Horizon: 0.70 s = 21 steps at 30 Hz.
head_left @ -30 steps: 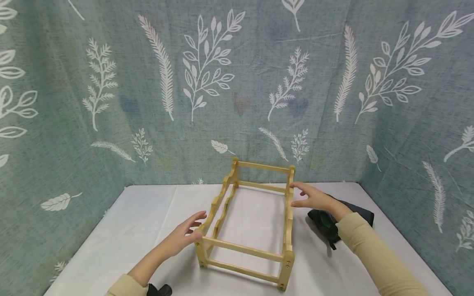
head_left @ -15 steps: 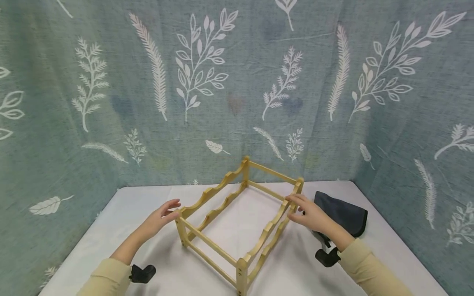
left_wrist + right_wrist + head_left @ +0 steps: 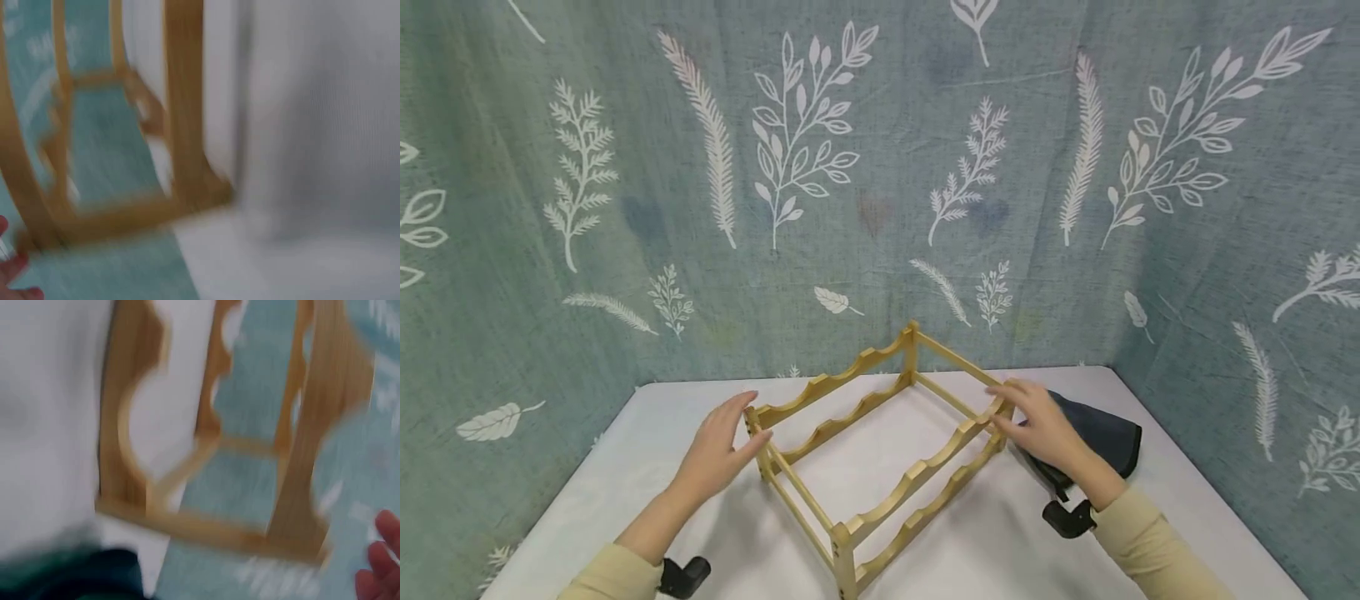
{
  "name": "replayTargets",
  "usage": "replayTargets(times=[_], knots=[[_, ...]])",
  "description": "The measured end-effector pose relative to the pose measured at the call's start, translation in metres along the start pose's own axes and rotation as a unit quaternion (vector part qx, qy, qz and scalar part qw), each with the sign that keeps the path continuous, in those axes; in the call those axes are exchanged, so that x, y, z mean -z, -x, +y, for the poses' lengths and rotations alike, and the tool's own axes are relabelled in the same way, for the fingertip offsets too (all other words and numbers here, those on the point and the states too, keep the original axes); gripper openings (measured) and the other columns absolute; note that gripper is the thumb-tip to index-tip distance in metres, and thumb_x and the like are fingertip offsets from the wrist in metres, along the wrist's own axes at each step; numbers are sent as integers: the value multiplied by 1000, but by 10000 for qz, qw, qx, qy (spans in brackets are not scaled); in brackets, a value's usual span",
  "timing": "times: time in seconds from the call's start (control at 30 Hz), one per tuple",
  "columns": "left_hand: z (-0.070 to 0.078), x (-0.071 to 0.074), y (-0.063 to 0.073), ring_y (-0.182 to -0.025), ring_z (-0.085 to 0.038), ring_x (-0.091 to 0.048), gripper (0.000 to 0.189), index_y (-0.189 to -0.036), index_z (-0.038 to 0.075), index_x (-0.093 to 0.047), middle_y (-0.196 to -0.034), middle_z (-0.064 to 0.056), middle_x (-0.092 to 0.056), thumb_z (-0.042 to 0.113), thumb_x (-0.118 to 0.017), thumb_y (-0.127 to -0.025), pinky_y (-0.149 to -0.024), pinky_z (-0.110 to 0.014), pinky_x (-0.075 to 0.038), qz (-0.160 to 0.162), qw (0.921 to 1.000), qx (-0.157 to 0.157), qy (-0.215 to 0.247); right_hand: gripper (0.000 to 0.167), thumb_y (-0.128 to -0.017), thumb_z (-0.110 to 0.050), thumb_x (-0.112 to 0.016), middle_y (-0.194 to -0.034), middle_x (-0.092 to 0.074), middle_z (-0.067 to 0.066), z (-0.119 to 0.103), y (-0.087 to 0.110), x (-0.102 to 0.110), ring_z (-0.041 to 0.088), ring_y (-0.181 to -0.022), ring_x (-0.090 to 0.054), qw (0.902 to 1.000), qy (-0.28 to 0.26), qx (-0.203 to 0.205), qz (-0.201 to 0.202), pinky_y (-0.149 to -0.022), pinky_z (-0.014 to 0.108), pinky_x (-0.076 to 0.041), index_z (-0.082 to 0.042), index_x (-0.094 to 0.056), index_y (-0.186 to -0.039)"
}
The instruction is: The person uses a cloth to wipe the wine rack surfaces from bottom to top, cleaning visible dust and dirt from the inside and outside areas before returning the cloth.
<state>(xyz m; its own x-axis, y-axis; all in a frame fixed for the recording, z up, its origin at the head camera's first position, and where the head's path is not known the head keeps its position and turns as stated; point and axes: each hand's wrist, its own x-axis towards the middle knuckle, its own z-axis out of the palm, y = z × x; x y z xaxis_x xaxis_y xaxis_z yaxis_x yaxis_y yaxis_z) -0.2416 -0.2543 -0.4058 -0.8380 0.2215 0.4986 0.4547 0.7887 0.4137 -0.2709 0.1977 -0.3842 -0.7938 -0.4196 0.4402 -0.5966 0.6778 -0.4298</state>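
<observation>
A light wooden wine rack with scalloped rails on two levels stands diagonally on the white table. My left hand is at the rack's left corner post, thumb spread from straight fingers. Blurred in the left wrist view, its fingertips lie close beside the rack's end. At the far right corner, my right hand has its fingers and thumb over the rail end; firm contact cannot be told. In the right wrist view its fingertips appear beside the rack's corner, loosely bent.
A dark cloth bag lies behind my right forearm, partly hidden by it. Black wrist devices hang below both wrists. The white table ends at a patterned green-grey curtain behind and on both sides.
The rack has turned on the table, its near corner swinging left and its left corner moving out. My left hand has moved left and up; the right hand has followed the far right corner.
</observation>
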Motion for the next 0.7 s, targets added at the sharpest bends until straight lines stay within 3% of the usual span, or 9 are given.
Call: replayTargets(times=[0.1, 0.2, 0.3, 0.37, 0.47, 0.6, 0.7], knots=[[46, -11, 15, -120, -41, -39, 60, -129, 2, -45, -131, -18, -46, 32, -65, -81, -98, -63, -22, 357, 9948, -890, -331, 48, -87, -17, -62, -126, -47, 22, 29, -13, 11, 40, -110, -46, 9977, -451, -361, 357, -83, 53, -41, -2, -47, -130], [88, -25, 29, -120, -39, -40, 59, -125, 7, -49, -130, -12, -48, 42, -63, -80, -95, -68, -21, 324, 9900, -1350, -238, 56, -90, -22, -59, -132, -40, 24, 53, -22, 13, 41, -114, -45, 9879, -1223, -952, -67, -86, 52, -43, -5, -36, -138], [113, -39, 40, -119, -36, -43, 57, -124, 11, -51, -128, -7, -51, 46, -63, -80, -94, -67, -26, 160, 9874, -1573, -62, 60, -91, -29, -56, -130, -41, 24, 67, -25, 7, 39, -113, -49, 9716, -1897, -1289, -585, -89, 50, -44, -7, -31, -141], [121, -46, 44, -119, -34, -45, 56, -124, 13, -51, -128, -4, -51, 44, -66, -79, -93, -65, -28, 65, 9875, -1576, 10, 59, -91, -32, -56, -127, -45, 22, 71, -25, 2, 36, -110, -51, 9621, -2203, -1432, -730, -89, 48, -44, -9, -33, -140], [123, -50, 45, -119, -32, -45, 58, -123, 13, -52, -127, -2, -52, 37, -72, -74, -94, -64, -29, 140, 9878, -1550, 67, 55, -91, -32, -55, -119, -49, 18, 73, -22, -3, 30, -104, -54, 9569, -2401, -1468, -723, -87, 44, -44, -8, -37, -137], [114, -47, 46, -117, -29, -48, 61, -121, 12, -53, -127, -2, -52, 27, -77, -67, -93, -55, -37, 439, 9885, -1436, 172, 46, -91, -31, -56, -112, -53, 16, 69, -18, -3, 24, -95, -56, 9594, -2344, -1460, -567, -84, 44, -46, -7, -44, -128], [102, -43, 45, -117, -24, -50, 58, -116, 13, -52, -128, 0, -51, 24, -80, -66, -89, -46, -45, 529, 9908, -1166, 443, 43, -90, -31, -57, -109, -54, 14, 61, -11, -2, 21, -91, -57, 9671, -2041, -1456, -440, -79, 43, -47, -7, -46, -124]])
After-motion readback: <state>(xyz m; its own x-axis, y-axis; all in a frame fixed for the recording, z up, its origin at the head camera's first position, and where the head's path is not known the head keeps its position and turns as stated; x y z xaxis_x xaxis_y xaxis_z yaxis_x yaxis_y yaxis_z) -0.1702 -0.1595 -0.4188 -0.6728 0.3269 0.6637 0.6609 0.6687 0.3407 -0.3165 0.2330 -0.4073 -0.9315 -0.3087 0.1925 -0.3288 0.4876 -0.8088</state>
